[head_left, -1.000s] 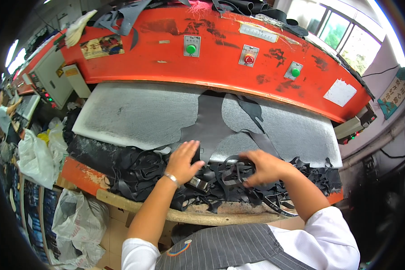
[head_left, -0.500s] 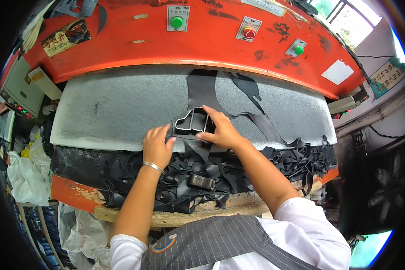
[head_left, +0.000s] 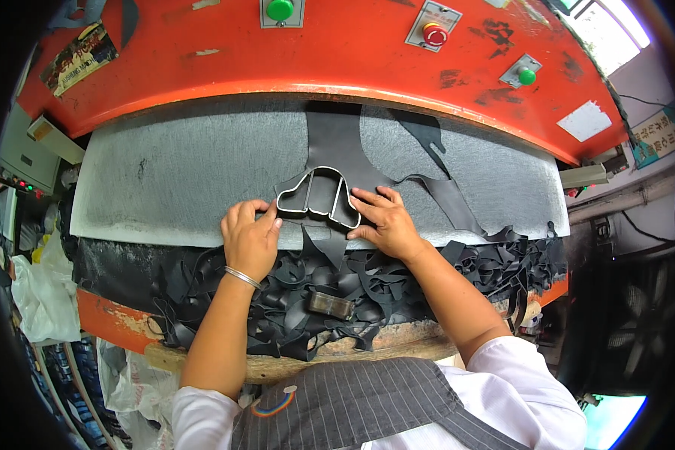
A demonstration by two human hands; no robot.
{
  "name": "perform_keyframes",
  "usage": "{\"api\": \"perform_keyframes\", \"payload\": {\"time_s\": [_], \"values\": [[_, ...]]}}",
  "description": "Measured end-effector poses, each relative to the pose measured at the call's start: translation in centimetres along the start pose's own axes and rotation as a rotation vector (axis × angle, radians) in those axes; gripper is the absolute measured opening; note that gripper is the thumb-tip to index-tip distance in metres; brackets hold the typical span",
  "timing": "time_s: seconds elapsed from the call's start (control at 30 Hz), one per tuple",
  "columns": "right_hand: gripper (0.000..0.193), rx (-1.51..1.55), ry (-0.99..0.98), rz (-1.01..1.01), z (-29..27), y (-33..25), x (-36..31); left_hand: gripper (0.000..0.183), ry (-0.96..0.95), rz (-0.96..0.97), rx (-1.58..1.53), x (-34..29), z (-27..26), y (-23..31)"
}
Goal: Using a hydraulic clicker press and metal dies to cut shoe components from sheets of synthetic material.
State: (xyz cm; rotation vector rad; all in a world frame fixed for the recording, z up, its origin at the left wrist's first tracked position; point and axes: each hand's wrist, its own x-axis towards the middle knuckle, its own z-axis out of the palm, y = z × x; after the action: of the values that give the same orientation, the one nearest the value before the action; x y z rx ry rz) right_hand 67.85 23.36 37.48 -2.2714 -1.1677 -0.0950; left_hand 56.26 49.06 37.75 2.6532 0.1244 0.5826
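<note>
A metal cutting die [head_left: 308, 193], a curved outline with two crossbars, lies on a dark leather piece [head_left: 335, 139] spread over the grey cutting board [head_left: 180, 165]. My right hand [head_left: 388, 225] grips the die's lower right corner, thumb below and fingers along the right side. At the left end of the die is my left hand [head_left: 251, 236], its fingers stretched out and the thumb tip near the leather's edge. Whether that thumb touches the die I cannot tell. A narrow leather strip [head_left: 450, 202] runs off to the right.
Black leather scraps [head_left: 292, 292] heap along the board's near edge, with a small box-shaped metal die [head_left: 331, 305] on top. Beyond the board rises a red machine beam [head_left: 217, 71] with green buttons [head_left: 280, 10] and a red knob [head_left: 434, 34]. Plastic bags [head_left: 49, 296] hang at left.
The die has turned clockwise and sits a little lower at its right end. My right hand has shifted from its top and front to its right corner. The view has moved slightly.
</note>
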Motion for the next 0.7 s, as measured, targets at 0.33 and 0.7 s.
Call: {"api": "perform_keyframes", "payload": {"time_s": [0.33,0.7], "values": [[0.060,-0.039,0.054,0.016,-0.5,-1.2,0.2,0.026,-0.078,0.044,0.035,0.2,-1.6,0.4],[0.064,-0.025,0.049,0.045,0.3,-0.6,1.1,0.029,-0.008,0.043,0.102,0.3,-0.5,-0.1]]}}
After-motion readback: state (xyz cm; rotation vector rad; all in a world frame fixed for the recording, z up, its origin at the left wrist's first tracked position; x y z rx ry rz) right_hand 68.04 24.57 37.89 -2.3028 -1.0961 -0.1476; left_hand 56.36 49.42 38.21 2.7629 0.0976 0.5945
